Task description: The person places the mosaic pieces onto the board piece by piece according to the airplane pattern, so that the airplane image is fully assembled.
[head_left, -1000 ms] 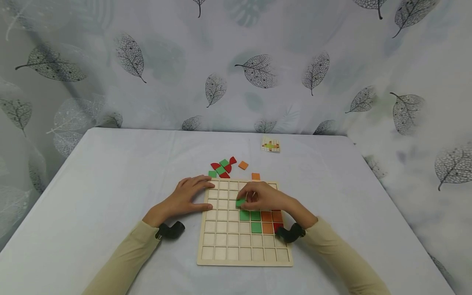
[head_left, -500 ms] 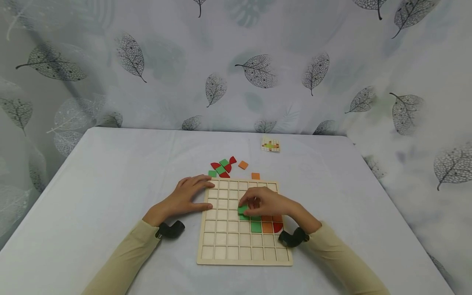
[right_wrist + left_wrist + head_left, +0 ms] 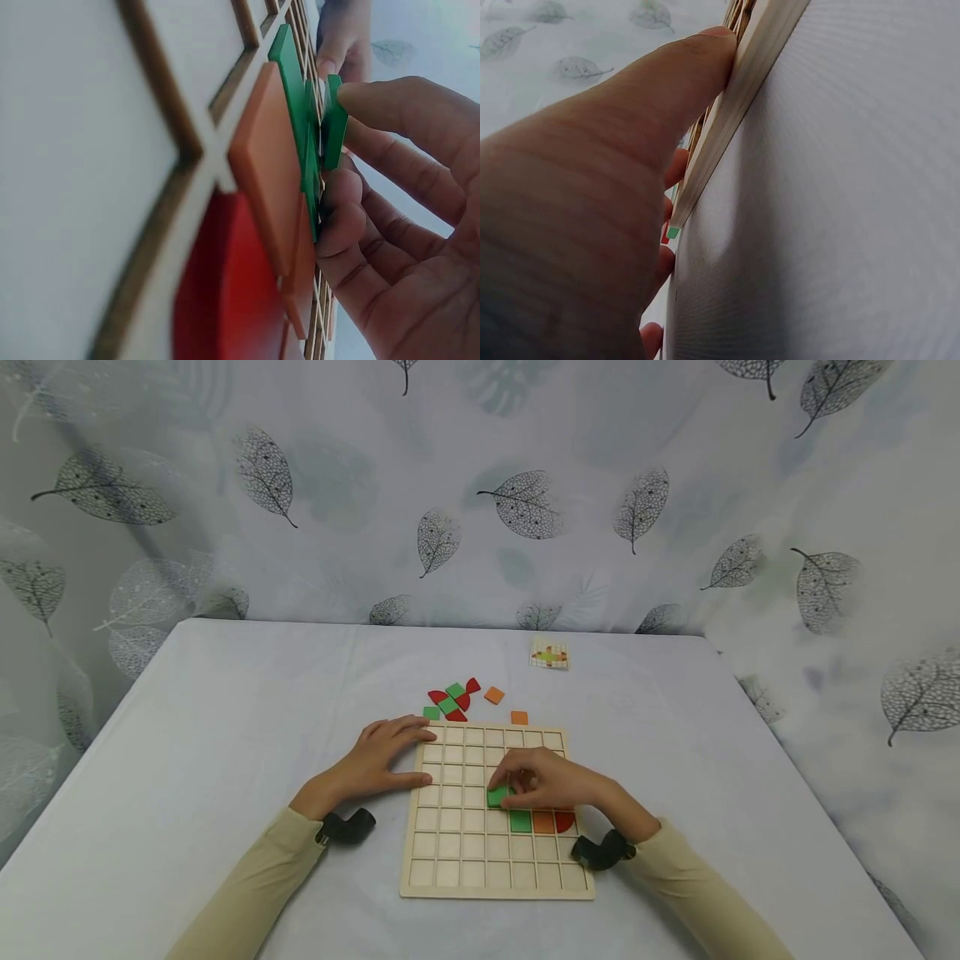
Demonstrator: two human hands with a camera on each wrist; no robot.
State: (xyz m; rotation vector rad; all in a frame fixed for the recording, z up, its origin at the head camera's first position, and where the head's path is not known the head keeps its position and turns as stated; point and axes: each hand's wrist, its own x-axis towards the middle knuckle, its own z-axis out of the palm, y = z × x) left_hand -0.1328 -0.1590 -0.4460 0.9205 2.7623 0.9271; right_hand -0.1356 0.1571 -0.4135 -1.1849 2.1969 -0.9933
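A wooden grid board (image 3: 449, 877) lies on the white table. My right hand (image 3: 551, 779) pinches a green square tile (image 3: 334, 124) over the middle of the grid, close above green tiles in the cells. Nearer me in the head view, a green tile (image 3: 520, 822), an orange tile (image 3: 543, 822) and a red quarter-round tile (image 3: 565, 822) sit in one row. More tiles are partly hidden under the right hand. My left hand (image 3: 381, 758) rests at the board's left side, fingers stretched out, with its thumb (image 3: 705, 64) on the edge in the left wrist view.
Beyond the board lies a loose group of green tiles (image 3: 448, 706) and red quarter-round tiles (image 3: 463, 702). Two orange tiles (image 3: 494, 695) lie right of them. A small pattern card (image 3: 550, 654) is near the table's far edge. A leaf-print curtain (image 3: 337, 485) hangs behind.
My right hand has moved toward me and slightly right over the grid, still pinching the green tile. The left hand has stayed at the board's edge.
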